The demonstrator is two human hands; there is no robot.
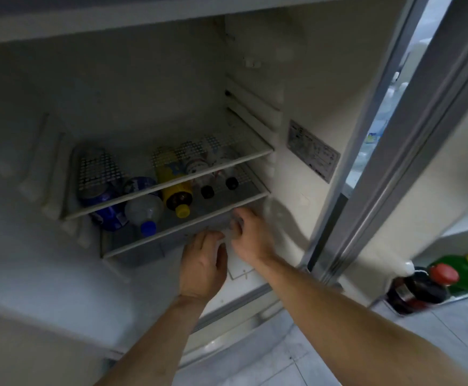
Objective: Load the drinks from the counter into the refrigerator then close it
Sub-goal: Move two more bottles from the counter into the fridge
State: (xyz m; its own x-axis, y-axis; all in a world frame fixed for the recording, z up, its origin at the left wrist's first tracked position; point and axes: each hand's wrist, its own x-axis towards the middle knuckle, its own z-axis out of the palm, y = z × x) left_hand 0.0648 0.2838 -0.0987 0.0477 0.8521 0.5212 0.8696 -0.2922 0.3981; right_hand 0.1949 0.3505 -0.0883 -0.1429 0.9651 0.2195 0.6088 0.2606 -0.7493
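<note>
The drinks lie on their sides on the lower wire shelf (pixel 188 227) of the refrigerator (pixel 296 190): a blue-labelled bottle (pixel 107 210) at the left end of that shelf, a clear bottle with a blue cap (pixel 145 213) beside it, a yellow bottle (pixel 175 193) near the middle, and two small dark-capped bottles (pixel 218 185) toward the right end. An upper wire shelf (pixel 171 174) sits close above them.

The round bottles could roll toward the front edge of the lower wire shelf if it gets jolted, and the tight gap under the upper shelf could catch a cap. The door (pixel 449 135), standing open to the right of the shelf, carries more bottles (pixel 444 277) in its bin; a hard swing could rattle them.

Just below the front edge of the lower wire shelf, the left hand (pixel 203 263) reaches in with fingers loosely curved, and the right hand (pixel 250 235) sits beside it, fingers bent round something pale and blurred. Whether either hand actually grips anything, I cannot tell.
</note>
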